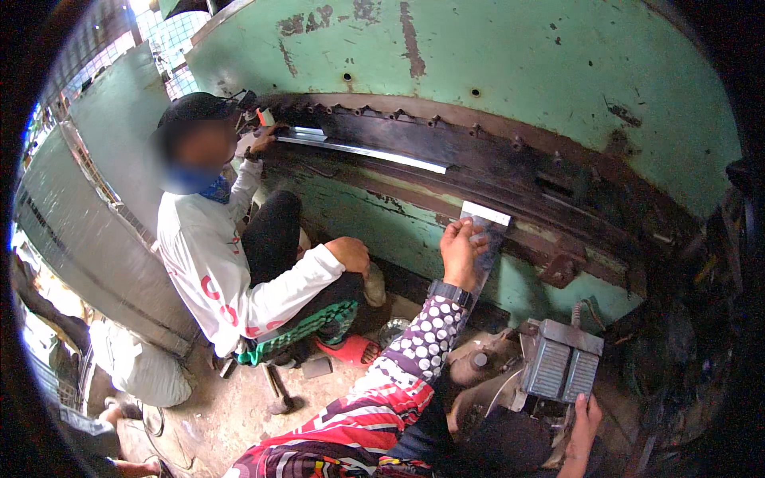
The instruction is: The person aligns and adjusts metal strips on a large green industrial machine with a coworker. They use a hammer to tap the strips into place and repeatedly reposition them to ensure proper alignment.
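The left hand (464,248) is gripping a short metal strip (484,239) with closed fingers and is holding it upright against the front of the green press (510,72), just below its dark slot (478,155). The top edge of the strip is lying close to the slot, and the fingers are sitting right beside it. The right hand (584,422) is resting open, fingers spread, below the press, touching the lower edge of a grey pedal box (560,362); it is not gripping anything.

To the left along the press, a co-worker (215,263) is sitting and is holding one end of a long bright strip (366,150) that is lying in the same slot.

The risk, as I am judging it, is a pinch: if the pedal box is being pressed while fingers are so near the slot, the press could be closing on them. The co-worker's hand (261,137) at the slot is sharing this danger, because one person is controlling the stroke for two. The strip edges are also looking sharp for bare hands.
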